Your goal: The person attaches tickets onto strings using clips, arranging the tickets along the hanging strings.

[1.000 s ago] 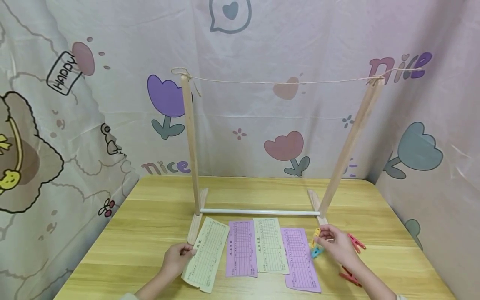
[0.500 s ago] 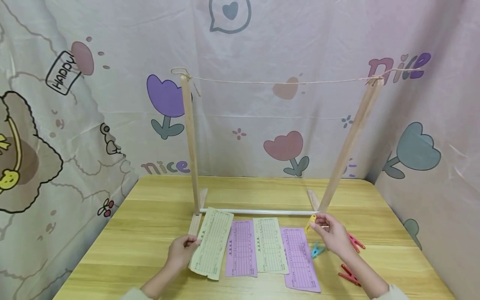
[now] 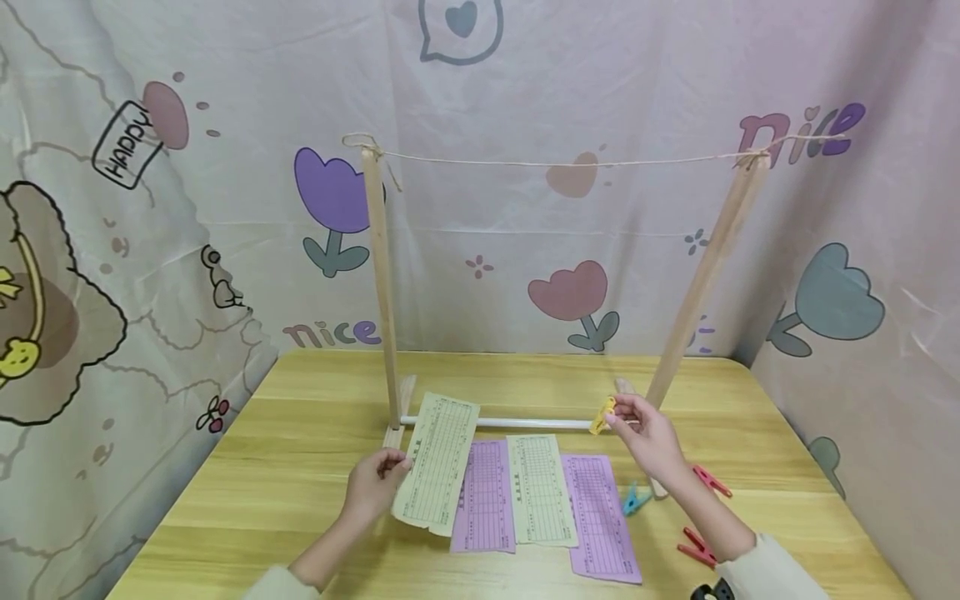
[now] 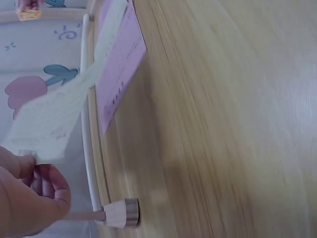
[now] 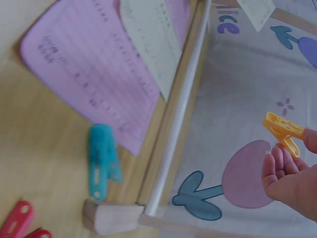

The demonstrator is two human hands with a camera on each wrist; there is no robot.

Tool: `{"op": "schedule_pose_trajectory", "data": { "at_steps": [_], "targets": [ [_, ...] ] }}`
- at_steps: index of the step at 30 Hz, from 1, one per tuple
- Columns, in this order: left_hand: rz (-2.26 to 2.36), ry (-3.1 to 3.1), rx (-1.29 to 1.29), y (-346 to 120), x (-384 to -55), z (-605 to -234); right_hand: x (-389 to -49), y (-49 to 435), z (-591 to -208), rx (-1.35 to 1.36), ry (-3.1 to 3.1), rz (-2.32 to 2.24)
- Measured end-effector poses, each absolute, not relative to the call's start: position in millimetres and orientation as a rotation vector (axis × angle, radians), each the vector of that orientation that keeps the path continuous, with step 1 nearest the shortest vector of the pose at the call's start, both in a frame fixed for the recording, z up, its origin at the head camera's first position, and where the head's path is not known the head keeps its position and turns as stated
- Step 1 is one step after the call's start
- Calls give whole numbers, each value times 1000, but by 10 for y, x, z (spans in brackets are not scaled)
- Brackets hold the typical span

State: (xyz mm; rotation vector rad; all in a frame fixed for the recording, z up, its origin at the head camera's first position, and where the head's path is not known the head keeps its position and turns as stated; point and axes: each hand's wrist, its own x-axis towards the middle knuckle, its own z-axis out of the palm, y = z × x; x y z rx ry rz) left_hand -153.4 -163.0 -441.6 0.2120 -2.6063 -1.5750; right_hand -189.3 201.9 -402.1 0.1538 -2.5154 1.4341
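Pale-green slip [image 3: 437,465], lower ctr of frame: fingers of L hand [image 3: 372,483] pinch its L edge; light grip prob. best vs creasing. Yellow clip [image 3: 602,416], lower frame, R of ctr: pinched by R hand [image 3: 648,433]; handle ends prob. best hold.

Head: camera above the near side of the desk [image 3: 277,442], facing forward and down towards the backdrop [image 3: 480,92]. Widest of the three; takes in the far edge, both far corners and the whole rack [image 3: 705,267].
Left wrist: close behind the left hand [image 4: 32,198], rolled sideways, desk on the picture's right; faces towards the desk's right edge.
Right wrist: close to the right hand [image 5: 292,181], rolled the opposite way, desk on the left; faces towards the left edge.
Both wrist views share the bar [image 3: 540,423], yellow clip [image 5: 280,127] and held slip [image 3: 437,462].
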Motion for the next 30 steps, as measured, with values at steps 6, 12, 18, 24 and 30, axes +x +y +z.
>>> {"op": "schedule_pose_trajectory", "data": {
  "at_steps": [6,12,18,24,30],
  "targets": [
    [-1556,-2540,168,-1658,-1641,-4392,-1940,1882,-3925,240,-2413,1495],
    [-1637,-2457,197,-1671,-1778,-4313,-1989,1751,-3832,277,-2364,1584],
    [-1699,-2424,264,-1683,-1878,-4203,-2031,1652,-3777,276,-2347,1616],
    [-1779,-2382,332,-1656,-1954,-4041,-2093,1563,-3685,295,-2340,1586],
    [-1779,-2363,315,-1640,-2039,-3914,-2166,1449,-3491,380,-2290,1611]
  ]
}}
